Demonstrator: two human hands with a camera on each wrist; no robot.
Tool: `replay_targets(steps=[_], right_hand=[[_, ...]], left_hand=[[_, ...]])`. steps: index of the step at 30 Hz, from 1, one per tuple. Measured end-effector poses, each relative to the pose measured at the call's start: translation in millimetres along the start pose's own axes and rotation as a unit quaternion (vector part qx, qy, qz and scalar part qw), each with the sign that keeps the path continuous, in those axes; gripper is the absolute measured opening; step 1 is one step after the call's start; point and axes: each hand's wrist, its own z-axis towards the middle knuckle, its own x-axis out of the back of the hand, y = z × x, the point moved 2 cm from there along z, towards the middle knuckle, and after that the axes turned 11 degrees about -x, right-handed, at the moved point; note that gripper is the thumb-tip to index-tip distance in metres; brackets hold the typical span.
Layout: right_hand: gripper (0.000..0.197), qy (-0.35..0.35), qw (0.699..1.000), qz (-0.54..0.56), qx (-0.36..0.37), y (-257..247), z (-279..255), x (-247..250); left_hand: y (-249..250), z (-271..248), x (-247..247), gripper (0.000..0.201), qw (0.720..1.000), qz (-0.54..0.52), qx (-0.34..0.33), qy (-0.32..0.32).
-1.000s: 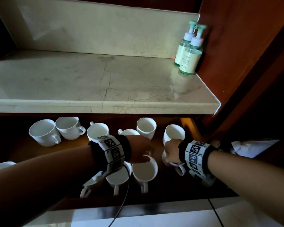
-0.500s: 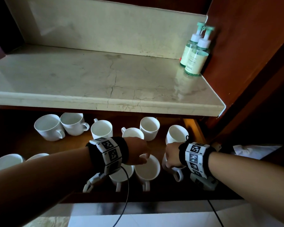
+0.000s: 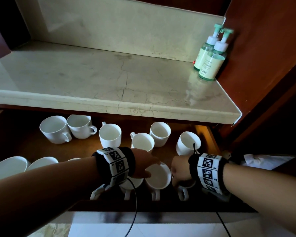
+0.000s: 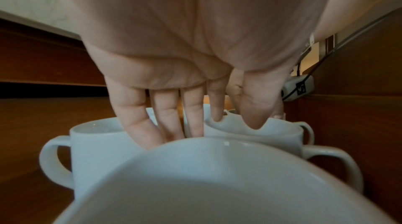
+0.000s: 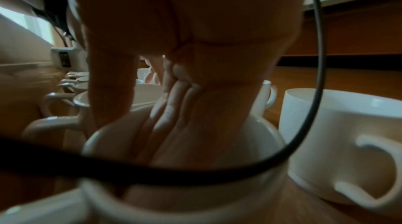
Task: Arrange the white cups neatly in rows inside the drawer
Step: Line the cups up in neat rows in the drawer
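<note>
Several white cups stand in the open wooden drawer (image 3: 24, 147): a loose back group (image 3: 109, 134) and a front row with handles toward me. My right hand (image 3: 178, 180) grips the rightmost front cup (image 3: 184, 185). In the right wrist view its fingers (image 5: 165, 124) are inside that cup (image 5: 261, 138) and its thumb is outside the wall. My left hand (image 3: 154, 168) reaches over the neighbouring front cup (image 3: 158, 177). In the left wrist view its fingers (image 4: 169, 121) are straight, with index and thumb tips at that cup's rim (image 4: 254, 135).
A marble counter (image 3: 109, 79) overhangs the back of the drawer, leaving low headroom. Two green pump bottles (image 3: 210, 57) stand at its right end by a wooden side wall (image 3: 263, 48). More cups (image 3: 9, 166) sit front left. A white cloth (image 3: 266, 161) lies at the right.
My right hand has drawn its cup toward the drawer's front, in line with the front row. My left hand has stayed over the neighbouring cup. The head view has shifted slightly.
</note>
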Motion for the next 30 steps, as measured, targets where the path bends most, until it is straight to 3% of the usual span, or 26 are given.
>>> replay_targets(steps=[4,12,15,17,19,21,23,24,27,30], right_hand=[[0.034,-0.019,1.0,0.005,0.019,1.0,-1.3,0.5],[0.023,-0.05,0.997,0.032,0.05,7.0,5.5,-1.8],[0.022,-0.102,0.981,0.161,0.038,15.8,-2.5,10.7],[0.016,-0.075,0.975,0.208,0.008,27.1,-5.3,31.0],[0.021,0.059,0.991,0.117,-0.035,39.6,-1.3,57.3],[0.032,0.152,0.982,-0.048,-0.105,47.9,6.6,70.7],[0.025,0.152,0.973,-0.111,-0.137,48.3,11.0,72.4],[0.02,0.115,0.975,-0.117,-0.147,45.3,14.1,70.5],[0.061,0.07,0.968,-0.14,-0.196,43.2,34.8,57.1],[0.081,0.038,0.963,-0.19,-0.187,71.6,137.2,33.0]], left_hand=[[0.5,0.4,0.7,0.057,1.0,-0.004,-0.002,-0.007],[4.7,1.2,3.6,0.047,0.999,0.015,-0.015,-0.025],[4.6,-0.5,4.6,0.042,0.999,0.014,-0.024,-0.032],[3.4,-1.5,5.4,0.038,0.999,0.01,-0.027,-0.032],[1.9,-3.6,7.9,0.035,0.999,0.003,-0.028,-0.021],[1.6,-7.5,12.5,0.034,1.0,-0.004,-0.026,-0.002],[0.5,-12.7,17.4,0.034,0.999,-0.01,-0.027,0.016],[-1.3,-16.2,19.0,0.033,0.999,-0.016,-0.027,0.026],[-7.7,-26.7,19.3,0.029,0.998,-0.039,-0.019,0.054],[-10.1,-34.5,15.9,0.028,0.998,-0.039,-0.016,0.054]])
